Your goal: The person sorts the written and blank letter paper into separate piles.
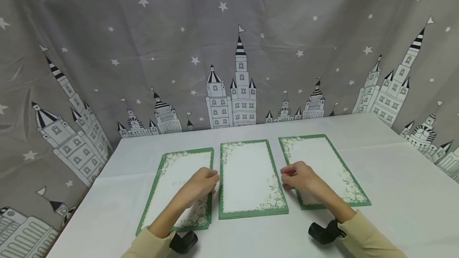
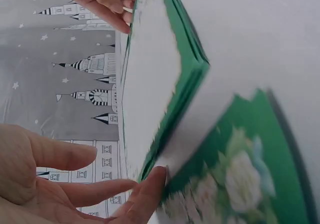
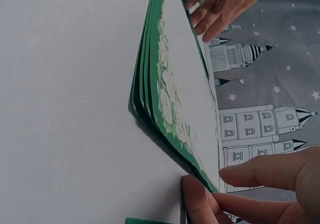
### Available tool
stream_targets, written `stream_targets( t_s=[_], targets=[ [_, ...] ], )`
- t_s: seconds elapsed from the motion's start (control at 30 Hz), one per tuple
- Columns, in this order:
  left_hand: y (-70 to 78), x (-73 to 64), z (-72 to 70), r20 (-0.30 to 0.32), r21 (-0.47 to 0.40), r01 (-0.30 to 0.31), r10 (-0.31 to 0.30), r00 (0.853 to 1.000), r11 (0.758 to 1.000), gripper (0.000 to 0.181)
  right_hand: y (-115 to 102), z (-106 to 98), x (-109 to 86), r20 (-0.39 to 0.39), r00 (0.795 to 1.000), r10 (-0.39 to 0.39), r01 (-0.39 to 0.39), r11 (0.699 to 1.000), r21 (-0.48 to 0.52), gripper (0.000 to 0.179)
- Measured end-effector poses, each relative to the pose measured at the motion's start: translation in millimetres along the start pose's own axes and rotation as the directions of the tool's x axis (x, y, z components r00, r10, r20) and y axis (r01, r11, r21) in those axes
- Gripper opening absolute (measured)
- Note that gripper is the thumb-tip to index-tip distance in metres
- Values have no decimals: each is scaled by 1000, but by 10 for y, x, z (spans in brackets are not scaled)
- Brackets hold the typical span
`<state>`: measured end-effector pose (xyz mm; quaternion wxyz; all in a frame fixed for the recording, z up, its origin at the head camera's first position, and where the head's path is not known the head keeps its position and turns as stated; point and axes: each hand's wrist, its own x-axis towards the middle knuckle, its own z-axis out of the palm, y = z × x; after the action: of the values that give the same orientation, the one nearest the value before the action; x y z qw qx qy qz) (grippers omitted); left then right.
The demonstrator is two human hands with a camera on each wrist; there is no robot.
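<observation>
Three piles of green-bordered paper with printed white flowers lie side by side in the head view. At the middle stack (image 1: 247, 174), my left hand (image 1: 202, 182) is by the left edge and my right hand (image 1: 300, 176) by the right edge. In the left wrist view the left fingertips (image 2: 150, 189) touch the stack's side, with the thumb held apart. The right wrist view has the right fingertips (image 3: 196, 194) against the opposite side, thumb loosely above. Several layered sheets show at the stack's edges, slightly uneven.
Beneath my left forearm is the left stack (image 1: 172, 170), its sheets a bit offset and bearing faint handwriting. The right stack (image 1: 319, 158) lies partly under my right hand. A white cloth (image 1: 107, 202) covers the table; behind hangs a grey curtain (image 1: 172, 51) with castles and stars.
</observation>
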<state>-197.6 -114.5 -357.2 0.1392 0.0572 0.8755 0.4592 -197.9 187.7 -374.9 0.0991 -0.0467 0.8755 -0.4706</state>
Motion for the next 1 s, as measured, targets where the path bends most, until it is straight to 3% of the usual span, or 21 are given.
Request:
stream_targets(
  t_s=[0.2,0.43,0.6,0.83,1.0],
  targets=[
    [45,74,7,53,-102,20,-14,999,995,26,-25,33,23,8,1000,14,-14,1000,1,41],
    [38,161,22,70,-128,50,-42,997,991,39,-10,77,3,6,1000,-11,11,1000,-10,43],
    [39,152,62,36,-36,34,-33,999,999,40,-10,123,-16,-9,998,-55,54,998,-32,45],
    [55,132,136,0,68,-56,57,998,996,47,-17,180,-69,-60,994,-93,86,991,-102,49],
    [95,126,162,-40,108,-104,109,993,989,43,-60,226,-76,-95,982,-165,148,975,-166,50]
  ],
)
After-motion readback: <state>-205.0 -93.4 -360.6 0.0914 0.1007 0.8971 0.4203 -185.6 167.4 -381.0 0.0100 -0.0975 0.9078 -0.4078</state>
